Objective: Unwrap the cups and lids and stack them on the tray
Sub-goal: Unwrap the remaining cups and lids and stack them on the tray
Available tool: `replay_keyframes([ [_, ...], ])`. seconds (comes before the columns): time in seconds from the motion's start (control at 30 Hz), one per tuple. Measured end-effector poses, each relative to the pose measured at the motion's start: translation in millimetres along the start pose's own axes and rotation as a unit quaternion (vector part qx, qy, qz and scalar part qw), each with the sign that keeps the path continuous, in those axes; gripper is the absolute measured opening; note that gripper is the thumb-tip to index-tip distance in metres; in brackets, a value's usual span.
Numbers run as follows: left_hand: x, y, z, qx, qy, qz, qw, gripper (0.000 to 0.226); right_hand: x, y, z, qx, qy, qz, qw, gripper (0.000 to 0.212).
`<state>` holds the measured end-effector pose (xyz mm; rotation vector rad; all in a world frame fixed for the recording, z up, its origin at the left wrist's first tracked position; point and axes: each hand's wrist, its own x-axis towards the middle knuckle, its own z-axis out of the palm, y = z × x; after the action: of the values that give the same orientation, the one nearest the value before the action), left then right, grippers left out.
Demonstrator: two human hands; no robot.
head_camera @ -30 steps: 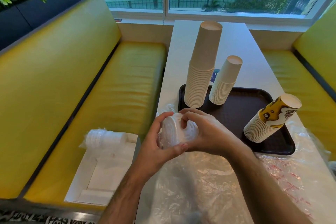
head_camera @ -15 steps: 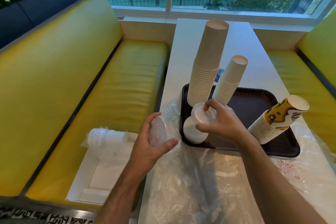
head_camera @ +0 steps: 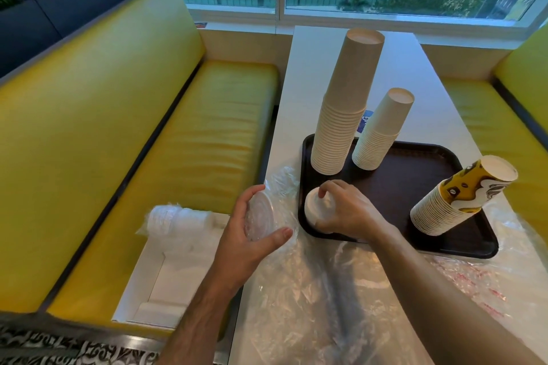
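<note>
I judge the lids light, thin and slick, apt to flex or slide apart, so I'd grip by the rim edges, not the flat face. Right hand (head_camera: 347, 212), centre frame, has fingers curled down over the white lid stack (head_camera: 315, 210) sitting in the near-left corner of the tray (head_camera: 415, 187), fingertips on its top and side. Left hand (head_camera: 246, 234), lower-centre left, clamps the wrapped lids (head_camera: 261, 218) btwn thumb and curled fingers, just off the tray edge, approx. over the table edge.
</note>
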<state>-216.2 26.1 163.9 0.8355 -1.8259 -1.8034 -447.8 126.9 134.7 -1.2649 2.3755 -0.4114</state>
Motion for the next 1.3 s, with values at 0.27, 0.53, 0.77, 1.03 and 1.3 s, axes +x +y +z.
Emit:
replay_keyframes([
  [0.27,0,2,0,0.015,-0.001,0.004,1.000,0.084,3,5,5,0.021,-0.005,0.019,1.000,0.062],
  [0.53,0,4,2,0.014,0.002,0.009,1.000,0.084,-2,11,14,0.082,0.017,0.042,0.996,0.057],
  [0.77,-1,4,8,0.016,-0.008,0.011,1.000,0.095,-5,9,15,0.095,0.024,0.048,0.994,0.057],
  [1.03,-4,6,9,0.044,-0.009,0.005,0.999,0.098,-9,9,4,0.101,0.012,0.041,0.994,0.063],
  [1.3,-1,8,15,0.087,0.001,0.007,0.996,0.108,-38,-35,-39,0.364,0.036,-0.003,0.931,0.030],
])
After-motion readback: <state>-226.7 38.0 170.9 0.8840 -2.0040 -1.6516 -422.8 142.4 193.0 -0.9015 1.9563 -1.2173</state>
